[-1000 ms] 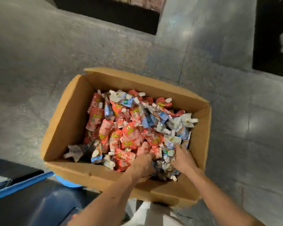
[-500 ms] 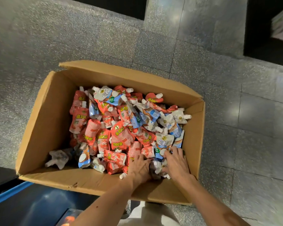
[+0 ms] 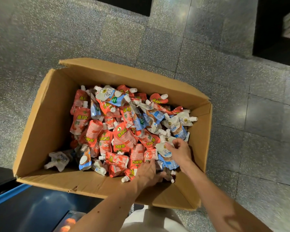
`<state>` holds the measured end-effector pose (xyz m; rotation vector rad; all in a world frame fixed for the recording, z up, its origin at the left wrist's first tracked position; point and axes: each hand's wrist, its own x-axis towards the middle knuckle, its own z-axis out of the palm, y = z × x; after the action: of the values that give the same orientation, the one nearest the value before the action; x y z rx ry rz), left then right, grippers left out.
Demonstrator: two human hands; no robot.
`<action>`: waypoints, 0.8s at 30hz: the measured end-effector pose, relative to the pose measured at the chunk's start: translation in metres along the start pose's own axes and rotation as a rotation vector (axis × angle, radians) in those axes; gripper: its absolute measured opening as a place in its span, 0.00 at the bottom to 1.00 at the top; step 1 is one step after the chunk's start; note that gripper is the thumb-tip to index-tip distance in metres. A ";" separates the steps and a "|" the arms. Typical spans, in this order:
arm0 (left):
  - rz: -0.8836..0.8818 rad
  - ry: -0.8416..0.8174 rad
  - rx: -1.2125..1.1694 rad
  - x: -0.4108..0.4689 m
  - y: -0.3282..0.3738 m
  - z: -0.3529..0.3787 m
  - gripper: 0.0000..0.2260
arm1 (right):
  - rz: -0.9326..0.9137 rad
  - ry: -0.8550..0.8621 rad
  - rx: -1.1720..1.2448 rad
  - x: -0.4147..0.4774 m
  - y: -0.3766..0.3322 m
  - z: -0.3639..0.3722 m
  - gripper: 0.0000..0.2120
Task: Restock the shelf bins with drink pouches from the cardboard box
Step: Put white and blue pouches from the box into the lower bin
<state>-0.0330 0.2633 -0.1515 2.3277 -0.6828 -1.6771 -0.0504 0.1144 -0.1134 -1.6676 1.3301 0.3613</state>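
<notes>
An open cardboard box stands on the floor, holding a heap of red and white-blue spouted drink pouches. My right hand is inside the box near its right wall, fingers curled around a white-blue pouch lifted slightly off the heap. My left hand is at the near edge of the heap, palm down among pouches, fingers bent into the pile; whether it holds one is hidden.
Grey speckled tile floor surrounds the box. A dark blue-edged surface lies at the lower left, under the box's near corner. Dark shelf bases show at the top and top right.
The right hand has closed on a white-blue pouch and raised it from the pile. The left hand has stayed at the near edge of the heap. The view has shifted slightly.
</notes>
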 end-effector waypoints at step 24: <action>0.270 0.278 -0.715 -0.165 -0.105 -0.113 0.10 | -0.210 -0.091 0.257 -0.081 -0.073 -0.017 0.11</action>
<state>0.0570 0.4206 -0.0168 1.8020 -0.2580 -1.1803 -0.0211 0.1471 -0.0122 -1.5374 1.0736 0.1338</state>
